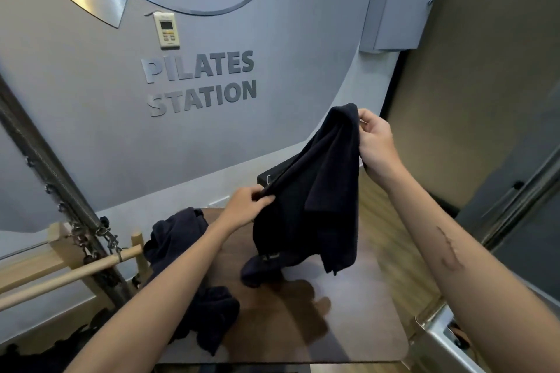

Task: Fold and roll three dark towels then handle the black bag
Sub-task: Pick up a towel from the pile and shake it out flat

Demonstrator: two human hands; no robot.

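While both hands (309, 166) pinch towel (315, 191) | bag behind mostly hidden

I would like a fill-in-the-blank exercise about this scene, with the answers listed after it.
1. Both hands hold one dark towel up in the ____.
2. The right hand pinches the towel's ____ corner.
3. The left hand grips the towel lower, above the brown ____.
4. The raised letters on the wall spell PILATES ____.

Missing words: air; top; table; STATION
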